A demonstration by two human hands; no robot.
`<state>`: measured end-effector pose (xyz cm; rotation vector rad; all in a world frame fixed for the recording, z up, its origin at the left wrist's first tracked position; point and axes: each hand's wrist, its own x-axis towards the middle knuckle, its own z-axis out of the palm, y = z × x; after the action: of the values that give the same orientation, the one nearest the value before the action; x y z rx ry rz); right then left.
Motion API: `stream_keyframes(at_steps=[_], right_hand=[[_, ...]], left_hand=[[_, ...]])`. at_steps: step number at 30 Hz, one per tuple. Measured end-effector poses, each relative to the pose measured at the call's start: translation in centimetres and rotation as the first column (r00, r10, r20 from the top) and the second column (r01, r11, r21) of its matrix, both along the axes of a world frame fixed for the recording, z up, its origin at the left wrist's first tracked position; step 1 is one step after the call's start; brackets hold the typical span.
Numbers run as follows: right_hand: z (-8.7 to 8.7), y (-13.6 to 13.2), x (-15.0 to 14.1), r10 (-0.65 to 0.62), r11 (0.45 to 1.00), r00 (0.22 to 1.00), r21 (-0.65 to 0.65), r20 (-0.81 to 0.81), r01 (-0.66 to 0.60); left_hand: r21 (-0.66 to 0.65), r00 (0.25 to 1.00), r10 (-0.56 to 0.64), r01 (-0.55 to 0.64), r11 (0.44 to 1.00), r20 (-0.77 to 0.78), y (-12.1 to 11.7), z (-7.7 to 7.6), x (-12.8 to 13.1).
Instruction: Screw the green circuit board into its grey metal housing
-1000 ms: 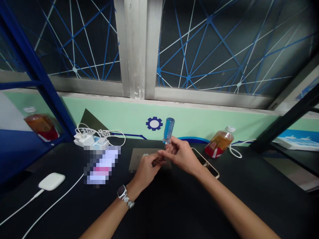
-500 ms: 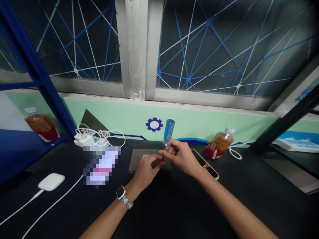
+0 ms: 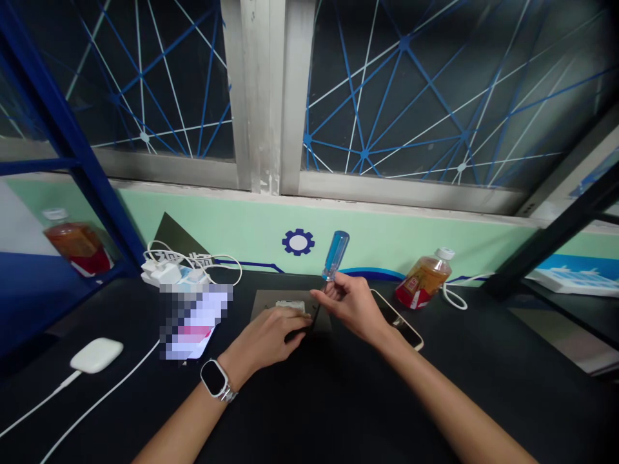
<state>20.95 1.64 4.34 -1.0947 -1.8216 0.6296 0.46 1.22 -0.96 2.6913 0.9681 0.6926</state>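
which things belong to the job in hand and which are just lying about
In use:
blue screwdriver, in right hand
flat grey item, under left hand
pale piece on it

Lying about:
drink bottles
dark phone
white case
white plugs

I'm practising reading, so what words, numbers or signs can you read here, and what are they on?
No words or numbers are readable.
Dark blue gear sign on the pale green wall: picture only.
Orange-and-red plastic bottle on the right, similar bottle on the left: too blurred.
White lettering behind tangled white cords: partly covered, too small.
Glowing lilac screen: hidden by pixel blocks.
Grey flat rectangular object: marks too small.
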Motion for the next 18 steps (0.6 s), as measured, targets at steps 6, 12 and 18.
stream_keyframes(at_steps=[6,12,18], right_hand=[[0.0,-0.2,-0.2,-0.069,0.997,0.998,0.016,-0.006,0.069],[1.9,0.2,1.3,-0.088,0.995,0.982,-0.065,-0.169,0.078],[3.2,0.7,2.9,-0.086,0.992,0.953,-0.109,-0.292,0.056]], left_hand=[[0.085,0.995,-0.046,0.053,0.995,-0.084,-0.4,-0.7,0.0],[0.105,0.992,-0.014,0.027,0.994,-0.123,-0.7,-0.9,0.1],[0.097,0.993,-0.017,0.028,0.995,-0.115,-1.2,-0.8,0.2]])
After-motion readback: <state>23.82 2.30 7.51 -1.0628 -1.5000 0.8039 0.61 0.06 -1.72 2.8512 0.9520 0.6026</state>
